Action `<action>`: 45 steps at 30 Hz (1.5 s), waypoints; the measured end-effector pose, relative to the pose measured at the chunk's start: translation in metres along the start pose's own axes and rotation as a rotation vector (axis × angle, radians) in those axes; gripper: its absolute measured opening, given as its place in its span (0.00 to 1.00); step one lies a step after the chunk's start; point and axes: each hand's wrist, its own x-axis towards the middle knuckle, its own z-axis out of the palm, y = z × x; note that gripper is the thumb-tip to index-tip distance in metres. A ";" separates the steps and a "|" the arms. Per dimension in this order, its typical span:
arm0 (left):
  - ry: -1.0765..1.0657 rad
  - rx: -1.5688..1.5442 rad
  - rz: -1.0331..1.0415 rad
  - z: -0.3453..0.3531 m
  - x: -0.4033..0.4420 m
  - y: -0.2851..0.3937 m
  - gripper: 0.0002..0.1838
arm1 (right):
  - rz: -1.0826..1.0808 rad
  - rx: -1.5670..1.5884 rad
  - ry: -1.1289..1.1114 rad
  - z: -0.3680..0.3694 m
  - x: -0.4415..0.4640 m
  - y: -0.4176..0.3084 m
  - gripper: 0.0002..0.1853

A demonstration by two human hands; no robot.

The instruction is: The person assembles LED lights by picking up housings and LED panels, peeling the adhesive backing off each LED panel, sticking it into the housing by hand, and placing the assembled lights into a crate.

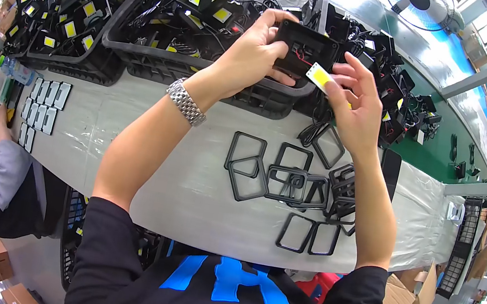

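My left hand [258,49] grips a black lamp housing [304,48], its open side facing me, with red wires inside. Between the thumb and fingers of my right hand [356,103] is a small white LED panel [319,77] with a yellow face, just right of the housing. A red wire runs from the housing toward the panel. Both hands are raised over the front edge of a black crate [204,79]. Below them, several black rectangular frames [287,184] lie loosely on the table, some overlapping. A coiled black cable [310,134] hangs down near the frames.
Black crates of lamp housings with yellow panels fill the back left, including a second crate [72,66]. More housings [392,99] are piled at right. Silver plates [44,103] sit in rows at left, near a seated co-worker [10,179]. A fan [419,0] stands at the back.
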 end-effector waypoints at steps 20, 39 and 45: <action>-0.052 0.000 0.179 0.002 0.000 -0.009 0.30 | 0.249 0.304 0.025 0.006 -0.004 -0.030 0.14; -0.045 0.072 0.147 -0.009 0.003 -0.012 0.25 | 0.189 -0.108 -0.051 0.004 0.037 -0.046 0.12; -0.121 0.010 0.215 -0.012 0.004 -0.017 0.29 | 0.183 -0.211 -0.078 0.010 0.040 -0.037 0.12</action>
